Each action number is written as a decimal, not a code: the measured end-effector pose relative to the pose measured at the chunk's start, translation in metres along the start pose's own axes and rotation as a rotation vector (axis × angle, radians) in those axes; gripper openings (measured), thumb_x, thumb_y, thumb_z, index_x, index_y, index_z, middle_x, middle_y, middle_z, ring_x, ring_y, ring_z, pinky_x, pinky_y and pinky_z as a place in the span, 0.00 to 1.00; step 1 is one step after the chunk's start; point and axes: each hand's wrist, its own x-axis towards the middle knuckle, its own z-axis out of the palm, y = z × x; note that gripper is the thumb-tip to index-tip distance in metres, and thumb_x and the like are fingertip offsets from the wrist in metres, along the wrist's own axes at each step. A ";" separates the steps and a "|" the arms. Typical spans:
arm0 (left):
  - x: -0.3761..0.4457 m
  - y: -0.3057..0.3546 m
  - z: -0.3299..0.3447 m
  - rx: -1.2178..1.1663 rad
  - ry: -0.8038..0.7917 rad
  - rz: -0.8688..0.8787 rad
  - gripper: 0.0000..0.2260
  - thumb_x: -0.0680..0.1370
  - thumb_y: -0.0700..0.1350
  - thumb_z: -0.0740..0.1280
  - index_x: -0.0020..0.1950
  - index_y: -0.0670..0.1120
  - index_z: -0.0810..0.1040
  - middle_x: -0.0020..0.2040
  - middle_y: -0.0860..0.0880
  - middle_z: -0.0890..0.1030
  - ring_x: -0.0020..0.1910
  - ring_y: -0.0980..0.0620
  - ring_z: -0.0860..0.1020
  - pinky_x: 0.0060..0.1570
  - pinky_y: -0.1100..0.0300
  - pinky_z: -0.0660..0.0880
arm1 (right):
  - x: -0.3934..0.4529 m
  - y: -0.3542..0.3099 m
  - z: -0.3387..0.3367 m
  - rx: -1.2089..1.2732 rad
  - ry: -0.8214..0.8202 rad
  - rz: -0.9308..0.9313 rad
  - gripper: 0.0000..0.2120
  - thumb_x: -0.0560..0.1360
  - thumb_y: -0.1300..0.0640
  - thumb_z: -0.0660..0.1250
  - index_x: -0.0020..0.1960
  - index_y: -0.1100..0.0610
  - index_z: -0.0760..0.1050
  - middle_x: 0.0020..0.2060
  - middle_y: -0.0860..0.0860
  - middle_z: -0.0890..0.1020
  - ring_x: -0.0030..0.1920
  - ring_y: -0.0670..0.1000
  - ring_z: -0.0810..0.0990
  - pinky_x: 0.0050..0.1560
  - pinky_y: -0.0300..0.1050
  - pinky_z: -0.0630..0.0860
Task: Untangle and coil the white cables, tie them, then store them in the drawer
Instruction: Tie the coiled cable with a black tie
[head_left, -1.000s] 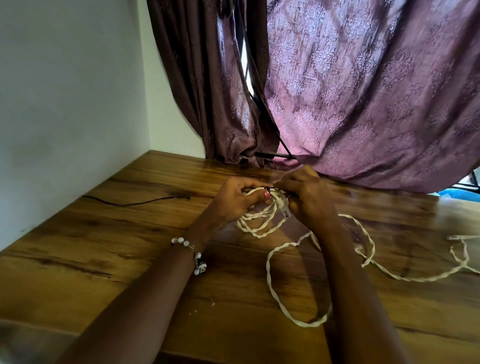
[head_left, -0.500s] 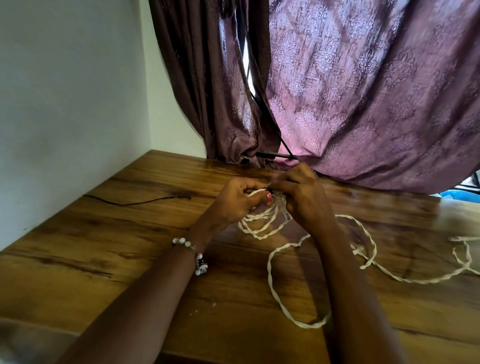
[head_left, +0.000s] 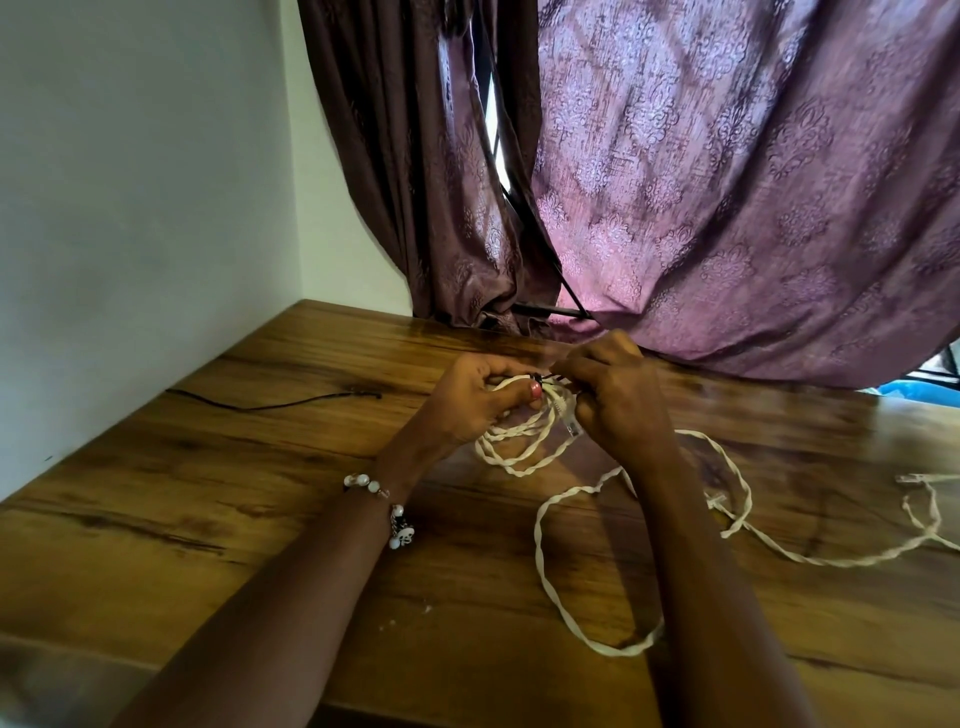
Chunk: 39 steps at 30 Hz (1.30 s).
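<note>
- A person's left hand (head_left: 470, 402) and right hand (head_left: 615, 400) meet over a wooden table (head_left: 208, 519), both working on a coil of white twisted cable (head_left: 519, 441).
- The left hand's fingers curl around the top of the coil, the thumb, its nail painted pink, pressing the loops against them.
- The right hand's fingers are bunched together and pinch a thin dark tie (head_left: 545, 375) at the top of the coil, just beside the left thumb; how the tie runs round the loops cannot be told.
- The coiled loops hang from the hands and rest on the table between the two wrists, with a clear plug (head_left: 570, 427) lying against the right palm.
- The loose remainder of the cable (head_left: 571, 618) trails from under the right forearm in a wide loop toward the near edge, then runs off to the right.
- A beaded bracelet (head_left: 387, 499) circles the left wrist.
- A thin black wire (head_left: 270, 404) lies on the table to the left, well apart from the hands.
- Purple patterned curtains (head_left: 727, 208) hang behind the table.
</note>
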 end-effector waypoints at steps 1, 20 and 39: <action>0.000 0.000 0.000 -0.003 -0.001 -0.001 0.07 0.76 0.36 0.68 0.52 0.38 0.81 0.45 0.40 0.84 0.41 0.51 0.81 0.40 0.62 0.78 | 0.000 0.000 0.000 -0.009 -0.003 -0.006 0.19 0.64 0.61 0.55 0.43 0.63 0.83 0.37 0.56 0.82 0.39 0.61 0.77 0.37 0.47 0.74; 0.003 -0.006 0.001 -0.038 -0.003 -0.022 0.09 0.76 0.34 0.68 0.55 0.36 0.80 0.44 0.40 0.83 0.37 0.57 0.80 0.34 0.66 0.76 | 0.003 0.004 0.001 0.073 -0.033 -0.051 0.13 0.64 0.70 0.64 0.44 0.61 0.84 0.37 0.55 0.83 0.39 0.60 0.76 0.37 0.47 0.75; 0.003 -0.003 0.002 -0.076 0.024 -0.057 0.10 0.75 0.34 0.69 0.55 0.40 0.79 0.45 0.44 0.83 0.44 0.48 0.81 0.44 0.56 0.76 | 0.000 0.011 -0.001 0.049 0.008 -0.025 0.15 0.61 0.68 0.65 0.45 0.60 0.83 0.38 0.54 0.82 0.40 0.59 0.77 0.41 0.39 0.64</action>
